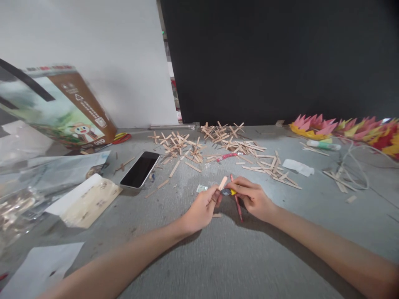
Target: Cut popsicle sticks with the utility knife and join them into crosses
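My left hand [202, 209] pinches a short flat wooden stick [222, 183] that points up and to the right. Close beside it, my right hand [253, 198] is closed on a small tool [230, 192] with yellow and dark parts, whose dark end meets the stick. A thin red pen-like rod [238, 207] slants past the right fingertips; whether it is held cannot be told. Under the hands, a small wood piece [217, 215] lies on the grey table [199, 257]. A small patterned wrapper [201, 188] lies left of the fingers.
Beyond the hands are piles of wooden sticks [183, 146], some joined in crosses. A phone [140, 169], an open packet [90, 203] and a printed bag [71, 112] stand or lie left. At right are a glue tube [323, 145], white cable [368, 174] and paper flowers [314, 126].
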`<state>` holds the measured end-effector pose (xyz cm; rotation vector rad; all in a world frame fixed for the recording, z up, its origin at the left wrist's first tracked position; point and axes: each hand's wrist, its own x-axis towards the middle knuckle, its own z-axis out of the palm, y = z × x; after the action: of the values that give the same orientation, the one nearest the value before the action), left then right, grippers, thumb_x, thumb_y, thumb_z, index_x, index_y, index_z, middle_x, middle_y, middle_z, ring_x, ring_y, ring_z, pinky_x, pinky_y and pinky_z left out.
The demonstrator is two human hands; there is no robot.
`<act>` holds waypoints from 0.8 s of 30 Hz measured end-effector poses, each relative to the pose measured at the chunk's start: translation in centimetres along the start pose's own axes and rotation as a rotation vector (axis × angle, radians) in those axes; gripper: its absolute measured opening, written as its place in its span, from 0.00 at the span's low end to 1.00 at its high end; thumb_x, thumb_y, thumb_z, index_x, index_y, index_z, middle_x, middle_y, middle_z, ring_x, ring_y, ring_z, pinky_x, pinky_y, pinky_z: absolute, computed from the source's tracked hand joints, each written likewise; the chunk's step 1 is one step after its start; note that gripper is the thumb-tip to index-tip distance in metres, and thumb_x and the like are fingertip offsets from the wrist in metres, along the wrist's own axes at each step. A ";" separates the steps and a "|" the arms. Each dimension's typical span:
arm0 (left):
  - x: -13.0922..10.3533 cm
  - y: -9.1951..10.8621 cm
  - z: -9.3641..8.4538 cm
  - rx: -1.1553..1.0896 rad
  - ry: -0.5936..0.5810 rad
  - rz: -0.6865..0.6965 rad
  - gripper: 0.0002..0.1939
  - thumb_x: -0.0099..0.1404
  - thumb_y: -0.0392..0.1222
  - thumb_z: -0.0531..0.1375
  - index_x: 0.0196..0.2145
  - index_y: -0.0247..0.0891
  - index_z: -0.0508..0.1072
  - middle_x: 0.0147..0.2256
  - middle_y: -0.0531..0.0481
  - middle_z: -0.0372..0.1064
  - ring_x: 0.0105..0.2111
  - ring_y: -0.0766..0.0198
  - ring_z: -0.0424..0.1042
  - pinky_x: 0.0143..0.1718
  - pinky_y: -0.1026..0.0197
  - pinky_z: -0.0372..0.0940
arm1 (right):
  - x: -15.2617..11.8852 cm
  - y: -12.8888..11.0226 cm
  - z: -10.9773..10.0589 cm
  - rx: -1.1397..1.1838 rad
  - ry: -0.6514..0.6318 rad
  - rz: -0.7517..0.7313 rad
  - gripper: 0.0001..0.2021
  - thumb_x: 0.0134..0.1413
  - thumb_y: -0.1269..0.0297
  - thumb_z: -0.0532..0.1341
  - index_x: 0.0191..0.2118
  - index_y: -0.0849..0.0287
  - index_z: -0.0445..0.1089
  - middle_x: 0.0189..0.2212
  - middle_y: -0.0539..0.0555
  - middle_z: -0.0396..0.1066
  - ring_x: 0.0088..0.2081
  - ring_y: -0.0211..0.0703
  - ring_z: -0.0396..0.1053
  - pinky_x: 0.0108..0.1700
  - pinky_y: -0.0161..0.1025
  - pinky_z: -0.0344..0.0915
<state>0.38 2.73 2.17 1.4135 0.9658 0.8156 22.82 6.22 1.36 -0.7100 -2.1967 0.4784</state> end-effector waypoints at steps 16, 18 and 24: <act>0.0 0.0 -0.1 0.054 0.001 0.043 0.28 0.73 0.69 0.47 0.32 0.41 0.59 0.28 0.54 0.53 0.27 0.66 0.54 0.27 0.65 0.64 | -0.3 0.4 0.1 0.034 -0.017 0.018 0.30 0.63 0.82 0.49 0.61 0.48 0.72 0.43 0.56 0.74 0.42 0.44 0.72 0.45 0.42 0.74; 0.0 0.1 -0.1 0.078 0.010 0.081 0.28 0.74 0.68 0.45 0.31 0.41 0.59 0.28 0.55 0.53 0.27 0.66 0.54 0.28 0.65 0.62 | -0.3 0.5 0.1 0.037 -0.021 0.019 0.30 0.62 0.83 0.49 0.61 0.48 0.72 0.43 0.56 0.74 0.42 0.44 0.72 0.46 0.43 0.74; 0.2 -0.2 -0.2 0.156 0.015 0.132 0.28 0.74 0.68 0.45 0.30 0.40 0.59 0.27 0.55 0.55 0.27 0.66 0.55 0.28 0.65 0.57 | -0.1 0.3 0.2 0.034 -0.008 0.001 0.28 0.64 0.81 0.50 0.61 0.49 0.73 0.42 0.56 0.74 0.42 0.45 0.71 0.47 0.44 0.73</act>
<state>0.27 3.02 1.99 1.6211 0.9725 0.8644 22.88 6.38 1.01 -0.6926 -2.1905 0.5184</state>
